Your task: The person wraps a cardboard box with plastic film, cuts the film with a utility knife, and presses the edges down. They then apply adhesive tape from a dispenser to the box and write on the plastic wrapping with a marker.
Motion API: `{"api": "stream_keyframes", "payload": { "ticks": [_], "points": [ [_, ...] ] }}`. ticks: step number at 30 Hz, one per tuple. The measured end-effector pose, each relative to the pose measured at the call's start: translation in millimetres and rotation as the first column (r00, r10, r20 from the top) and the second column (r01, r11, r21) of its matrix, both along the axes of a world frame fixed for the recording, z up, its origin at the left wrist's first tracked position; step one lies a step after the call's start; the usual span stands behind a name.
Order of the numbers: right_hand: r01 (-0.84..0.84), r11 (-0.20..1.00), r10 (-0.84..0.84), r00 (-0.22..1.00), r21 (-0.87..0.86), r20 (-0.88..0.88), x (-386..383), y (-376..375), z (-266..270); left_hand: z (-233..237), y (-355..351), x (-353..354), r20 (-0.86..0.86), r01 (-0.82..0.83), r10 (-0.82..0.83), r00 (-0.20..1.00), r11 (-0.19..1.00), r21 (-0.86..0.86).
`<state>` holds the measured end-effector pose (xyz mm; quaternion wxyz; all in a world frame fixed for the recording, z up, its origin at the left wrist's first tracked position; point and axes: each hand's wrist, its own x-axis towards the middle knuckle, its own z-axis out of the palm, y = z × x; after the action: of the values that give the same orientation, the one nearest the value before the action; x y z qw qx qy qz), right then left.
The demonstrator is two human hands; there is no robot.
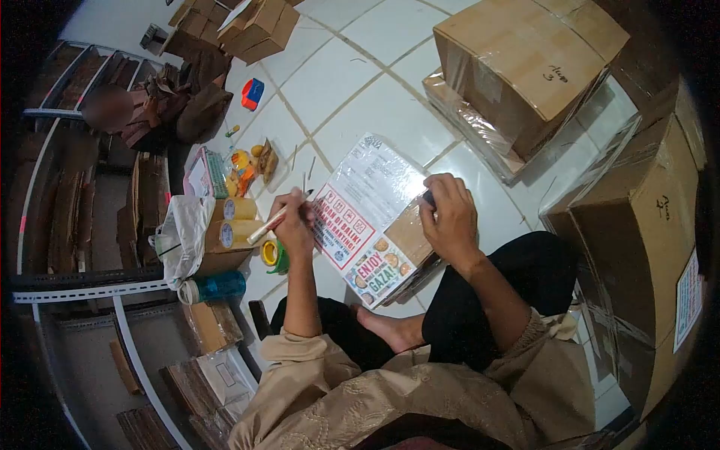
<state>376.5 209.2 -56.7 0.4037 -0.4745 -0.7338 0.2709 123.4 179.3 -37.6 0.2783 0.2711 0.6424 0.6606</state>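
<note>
A cardboard box (410, 234) with clear tape over it sits on the floor in front of my crossed legs. Its top carries a white printed sheet (375, 184), a red-lettered warning label (343, 229) and a colourful "ENJOY GAZA!" label (379, 271). My left hand (294, 225), at the box's left edge, is closed around a pale marker (268, 226) whose dark tip points up and away from me. Over the box's right edge, my right hand (454, 221) has thumb and fingers curled around a small dark thing (428, 197), mostly hidden.
Large taped cartons stand at the upper right (517, 64) and right (622, 225). To the left are a tape dispenser (276, 256), a blue bottle (217, 286), a carton with tape rolls (232, 232), snacks (244, 169) and metal shelving (90, 286). Another person (161, 105) sits beyond.
</note>
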Motion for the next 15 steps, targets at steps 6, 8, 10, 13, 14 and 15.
{"api": "stream_keyframes", "payload": {
  "ticks": [6, 8, 10, 13, 14, 15],
  "points": [
    [0.016, 1.0, -0.016, 0.999, -0.01, 0.032, -0.6, -0.1, -3.0, -14.6, 4.0, 6.9, -0.301, -0.041, 0.05, 0.952, 0.999, 0.036],
    [0.018, 1.0, -0.018, 0.999, -0.011, 0.031, -0.9, -0.1, -2.9, -18.5, 4.3, 7.9, -0.374, -0.074, 0.084, 0.924, 0.996, 0.04],
    [0.011, 1.0, -0.011, 0.999, -0.014, 0.03, 0.1, 0.0, -2.7, -17.5, 4.9, 10.2, -0.422, -0.055, 0.053, 0.905, 0.998, 0.008],
    [0.001, 1.0, -0.001, 1.0, -0.023, 0.028, 0.4, 0.1, -2.4, -8.9, 7.8, 19.3, -0.573, -0.011, -0.026, 0.819, 0.998, -0.06],
    [0.002, 0.999, -0.001, 1.0, -0.032, 0.029, 0.6, 0.0, -2.5, -9.4, 9.2, 19.6, -0.575, -0.008, -0.031, 0.818, 0.998, -0.064],
    [0.005, 0.999, -0.004, 1.0, -0.037, 0.027, 0.9, -0.1, -2.5, -10.0, 10.5, 19.9, -0.585, -0.001, -0.051, 0.809, 0.996, -0.088]
  ]
}}
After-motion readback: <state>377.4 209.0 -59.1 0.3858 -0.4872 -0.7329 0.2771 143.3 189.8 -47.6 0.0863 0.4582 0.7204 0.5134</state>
